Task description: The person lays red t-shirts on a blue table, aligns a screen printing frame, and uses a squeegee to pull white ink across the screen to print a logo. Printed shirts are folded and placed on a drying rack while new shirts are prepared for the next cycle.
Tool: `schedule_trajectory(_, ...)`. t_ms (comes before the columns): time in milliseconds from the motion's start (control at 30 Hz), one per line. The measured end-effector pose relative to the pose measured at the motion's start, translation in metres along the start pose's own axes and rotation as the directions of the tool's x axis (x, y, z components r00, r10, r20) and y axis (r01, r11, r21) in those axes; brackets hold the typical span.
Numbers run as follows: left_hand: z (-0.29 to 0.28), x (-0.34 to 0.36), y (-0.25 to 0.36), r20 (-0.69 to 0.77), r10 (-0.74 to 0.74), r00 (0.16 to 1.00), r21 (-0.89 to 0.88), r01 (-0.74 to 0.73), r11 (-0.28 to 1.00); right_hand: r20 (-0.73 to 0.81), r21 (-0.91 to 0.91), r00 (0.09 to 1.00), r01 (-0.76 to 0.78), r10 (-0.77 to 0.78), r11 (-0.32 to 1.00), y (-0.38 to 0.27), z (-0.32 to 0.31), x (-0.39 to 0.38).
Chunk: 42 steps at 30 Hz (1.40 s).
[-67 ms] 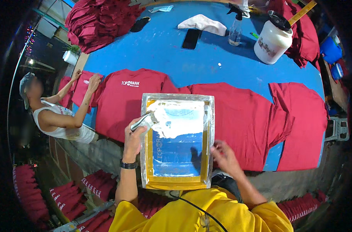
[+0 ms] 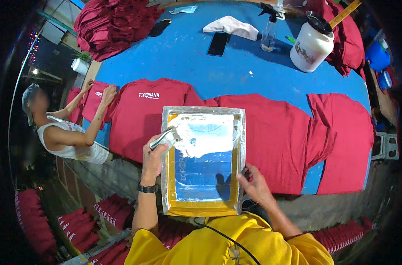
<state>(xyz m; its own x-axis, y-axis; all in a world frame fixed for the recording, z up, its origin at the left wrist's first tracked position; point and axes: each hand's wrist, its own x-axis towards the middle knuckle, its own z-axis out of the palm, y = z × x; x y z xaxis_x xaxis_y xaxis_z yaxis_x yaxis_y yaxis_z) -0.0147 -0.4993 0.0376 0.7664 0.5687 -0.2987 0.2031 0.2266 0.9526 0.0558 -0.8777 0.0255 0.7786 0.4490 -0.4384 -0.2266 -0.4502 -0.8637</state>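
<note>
A screen printing frame point(image 2: 203, 209) with a pale metal rim and yellow tape inside it is held up in front of me, above the shirts. White ink point(image 2: 205, 137) covers the upper part of its blue mesh point(image 2: 205, 176). My left hand point(image 2: 152, 157) grips the frame's left side and also the handle of a scraper point(image 2: 161, 139), whose end lies in the ink. At the lower right side, my right hand point(image 2: 256, 185) has its thumb and fingers closed on the rim. Behind the frame, a dark red shirt point(image 2: 271, 137) lies spread on the table.
On the blue table point(image 2: 179, 57) stand a white tub point(image 2: 311, 48) and a spray bottle point(image 2: 268, 35), near a phone point(image 2: 218, 44) and a cloth point(image 2: 232, 27). A printed shirt point(image 2: 139, 115) lies left. A co-worker point(image 2: 68, 128) handles another shirt. A shirt pile point(image 2: 112, 26) sits far left.
My right hand has moved in a little leftward and closed on the frame's right rim. The frame and my left hand stay nearly in place.
</note>
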Motion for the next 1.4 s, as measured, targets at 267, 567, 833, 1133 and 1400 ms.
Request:
schedule_trajectory(267,-0.002,0.01,-0.009,0.022,-0.011,1.0,-0.103,0.013,0.995,-0.165,0.054,0.982,-0.082,0.09,0.995,0.016,0.033,-0.009)
schedule_trajectory(567,0.018,0.017,-0.008,0.166,0.011,0.986,-0.239,0.03,0.97,-0.528,0.251,0.849,0.171,-0.013,0.953,0.006,0.056,-0.049)
schedule_trajectory(833,0.14,0.031,-0.049,0.313,0.03,0.949,-0.27,0.059,0.961,-0.643,0.201,0.764,0.103,0.052,0.974,0.021,-0.033,-0.06)
schedule_trajectory(1133,0.171,0.036,-0.061,0.309,-0.018,0.951,-0.197,0.082,0.977,-0.655,0.088,0.755,0.089,-0.01,0.992,0.063,-0.062,-0.035)
schedule_trajectory(1400,0.174,0.038,-0.058,0.307,-0.004,0.952,-0.14,0.049,0.989,-0.696,0.032,0.718,0.057,-0.018,0.998,0.072,-0.06,-0.028)
